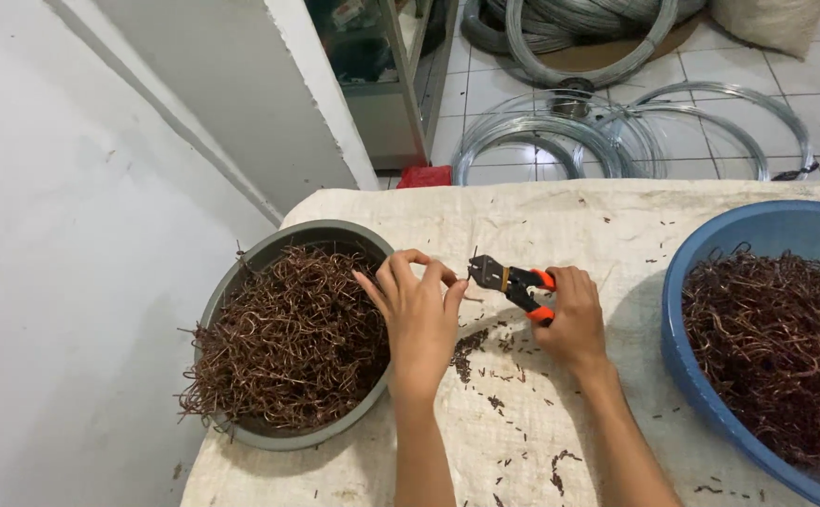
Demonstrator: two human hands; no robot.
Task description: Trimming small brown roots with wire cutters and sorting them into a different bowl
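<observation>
My right hand (574, 319) grips small cutting pliers (508, 280) with orange and black handles, jaws pointing left. My left hand (417, 305) pinches a thin brown wire piece right at the jaws, above the cloth-covered table (522, 216). A grey round basin (241, 282) heaped with bent brown wire pieces (292, 343) sits just left of my left hand. A blue basin (687, 282) at the right holds more brown wire (781, 347). Small wire offcuts (471, 349) lie on the cloth under my hands.
Coils of silver wire (560, 141) lie on the tiled floor beyond the table. A white cabinet (325, 103) stands at the back left, a white wall at the left. A small red object (426, 176) lies on the floor by the cabinet.
</observation>
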